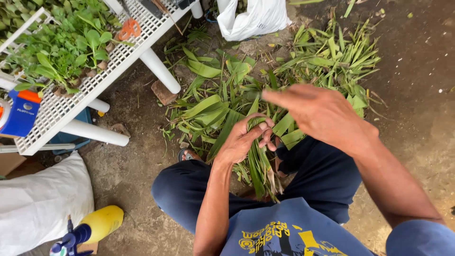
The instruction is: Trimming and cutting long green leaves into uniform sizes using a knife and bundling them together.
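Leaf bundle gripped by left hand; right hand hovers above, fingers loose.

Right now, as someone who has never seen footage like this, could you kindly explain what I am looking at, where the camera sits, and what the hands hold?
This is one picture from a camera worn on a person's head, looking down at their own bare hands and lap; no machine is involved. The person sits low over a dirt floor. The left hand grips a bunch of long green leaves between the knees. The right hand hovers just above, fingers spread, holding nothing that I can make out. More cut leaves lie scattered ahead. At the left stands a white mesh rack with potted plants, and near the bottom a yellow spray bottle beside a white sack.
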